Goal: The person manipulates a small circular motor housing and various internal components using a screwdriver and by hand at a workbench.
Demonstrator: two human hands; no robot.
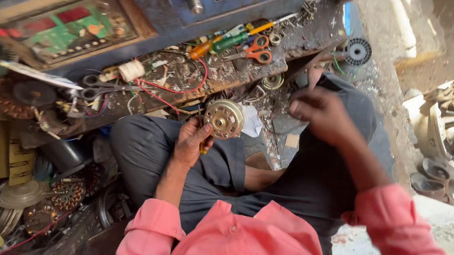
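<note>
Pink sleeves and grey trousers nearest the lens; person seated cross-legged at a cluttered bench (307, 36).

Bench is strewn with wire and filings; black scissors (96, 87) lie at its left, orange scissors (256, 50) and screwdrivers (223, 41) at its right. Round motor (224, 119) is gripped from below in the left hand (191, 140), fingers closed, above the lap. Right hand (321, 113) is raised, fingers curled; whether anything is held cannot be told.
</note>
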